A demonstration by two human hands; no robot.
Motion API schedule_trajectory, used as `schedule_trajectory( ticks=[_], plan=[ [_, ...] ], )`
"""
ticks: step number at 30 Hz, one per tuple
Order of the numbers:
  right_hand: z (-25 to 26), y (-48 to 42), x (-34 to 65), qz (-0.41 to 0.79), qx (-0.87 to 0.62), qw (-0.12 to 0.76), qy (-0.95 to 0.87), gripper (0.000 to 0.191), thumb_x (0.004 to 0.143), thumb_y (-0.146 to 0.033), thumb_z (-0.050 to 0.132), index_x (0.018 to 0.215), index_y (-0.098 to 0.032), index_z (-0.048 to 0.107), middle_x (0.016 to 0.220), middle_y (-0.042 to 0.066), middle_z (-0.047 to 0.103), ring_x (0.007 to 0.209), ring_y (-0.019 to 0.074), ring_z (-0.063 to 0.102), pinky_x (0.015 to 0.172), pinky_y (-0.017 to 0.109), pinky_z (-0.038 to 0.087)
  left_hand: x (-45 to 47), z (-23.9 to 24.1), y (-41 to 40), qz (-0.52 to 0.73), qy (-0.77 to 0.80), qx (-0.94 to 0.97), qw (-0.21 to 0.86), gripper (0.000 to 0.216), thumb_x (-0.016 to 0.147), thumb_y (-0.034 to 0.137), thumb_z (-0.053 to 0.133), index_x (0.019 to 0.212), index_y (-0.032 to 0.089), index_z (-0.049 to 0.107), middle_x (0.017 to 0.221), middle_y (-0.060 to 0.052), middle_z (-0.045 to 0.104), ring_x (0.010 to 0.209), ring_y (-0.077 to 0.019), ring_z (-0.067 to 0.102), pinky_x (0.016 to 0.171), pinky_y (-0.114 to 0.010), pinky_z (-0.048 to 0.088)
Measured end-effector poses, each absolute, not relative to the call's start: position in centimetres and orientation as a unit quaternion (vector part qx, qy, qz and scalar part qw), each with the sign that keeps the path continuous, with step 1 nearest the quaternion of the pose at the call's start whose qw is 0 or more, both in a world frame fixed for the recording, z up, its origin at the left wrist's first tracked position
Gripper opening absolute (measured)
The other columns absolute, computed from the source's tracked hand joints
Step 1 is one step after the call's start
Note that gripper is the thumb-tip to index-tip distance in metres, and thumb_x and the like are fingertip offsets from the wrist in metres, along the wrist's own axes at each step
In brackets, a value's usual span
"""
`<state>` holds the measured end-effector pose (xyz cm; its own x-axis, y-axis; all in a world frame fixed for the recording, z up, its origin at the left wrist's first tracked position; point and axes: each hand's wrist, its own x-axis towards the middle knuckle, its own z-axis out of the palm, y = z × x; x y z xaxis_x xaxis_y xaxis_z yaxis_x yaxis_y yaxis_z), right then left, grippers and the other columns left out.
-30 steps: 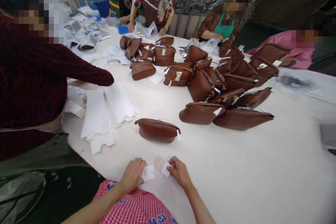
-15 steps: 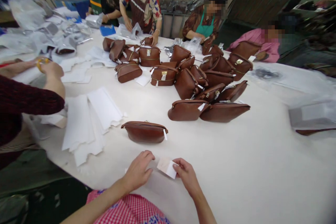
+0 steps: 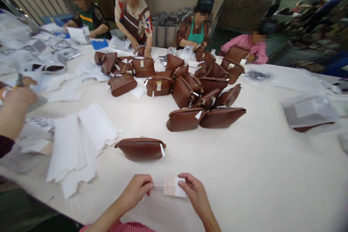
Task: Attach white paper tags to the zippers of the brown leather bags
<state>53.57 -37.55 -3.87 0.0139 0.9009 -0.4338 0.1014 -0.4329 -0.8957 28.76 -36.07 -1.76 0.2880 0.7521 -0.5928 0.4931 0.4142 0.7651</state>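
Note:
Close to the near table edge, my left hand [image 3: 137, 191] and my right hand [image 3: 195, 193] both pinch a small white and pale-pink paper tag [image 3: 174, 187]. The left fingers grip a thin strip at the tag's left side, while the right fingers hold its right end. Just beyond the hands a brown leather purse [image 3: 140, 148] lies alone on the white table [image 3: 244, 174], zip up, with a white tag at its right end.
Many brown purses [image 3: 187, 90] are piled mid-table. A stack of white paper sheets [image 3: 78, 145] lies to the left. A bagged item [image 3: 310, 114] sits at the right. Several people work along the far side, and another person's hand [image 3: 16, 105] reaches in at the left.
My view has tilted up and shifted. My hands have drawn the tag slightly apart, the left now pinching a thin strip. The person at left pulled their arm back.

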Motion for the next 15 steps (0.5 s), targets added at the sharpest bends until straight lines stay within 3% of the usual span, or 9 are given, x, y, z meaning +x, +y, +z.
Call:
schedule_trajectory(
  ticks=[3,7,12,15],
  plan=[
    [-4.5,-37.8,53.7,0.557,-0.630,0.327,-0.430,0.033,0.072,-0.045,0.067,0.093,-0.019,0.073,0.065,0.000,0.057,0.062,0.0191,0.053,0.059,0.030,0.041,27.9,-1.1,-35.5,0.117,0.604,0.552,0.563,0.020,0.072,0.034,0.048,0.062,0.019,0.056,0.059,0.002,0.055,0.060,-0.0142,0.050,0.060,-0.024,0.038],
    [-5.1,-37.9,53.4,0.473,-0.653,0.296,-0.512,0.039,0.077,-0.037,0.059,0.112,-0.020,0.069,0.077,0.003,0.065,0.066,0.0208,0.059,0.069,0.033,0.049,28.3,-0.6,-35.0,0.118,0.612,0.575,0.530,0.024,0.075,0.037,0.048,0.061,0.019,0.055,0.055,0.003,0.051,0.059,-0.0149,0.048,0.059,-0.024,0.035],
    [-5.6,-38.0,52.9,0.485,-0.594,0.252,-0.590,0.034,0.076,-0.021,0.050,0.103,-0.019,0.072,0.104,0.012,0.073,0.100,0.0290,0.065,0.093,0.043,0.049,30.1,0.2,-34.8,0.130,0.598,0.599,0.516,0.025,0.077,0.039,0.049,0.064,0.020,0.055,0.059,0.002,0.053,0.062,-0.0158,0.049,0.061,-0.025,0.036],
    [-5.5,-38.2,52.1,0.529,-0.554,0.237,-0.598,0.038,0.074,-0.017,0.052,0.106,-0.023,0.073,0.101,0.008,0.076,0.099,0.0276,0.068,0.095,0.042,0.049,30.6,0.5,-34.7,0.138,0.601,0.594,0.516,0.028,0.079,0.044,0.047,0.066,0.020,0.056,0.062,0.001,0.056,0.064,-0.0165,0.052,0.063,-0.025,0.039]
  ],
)
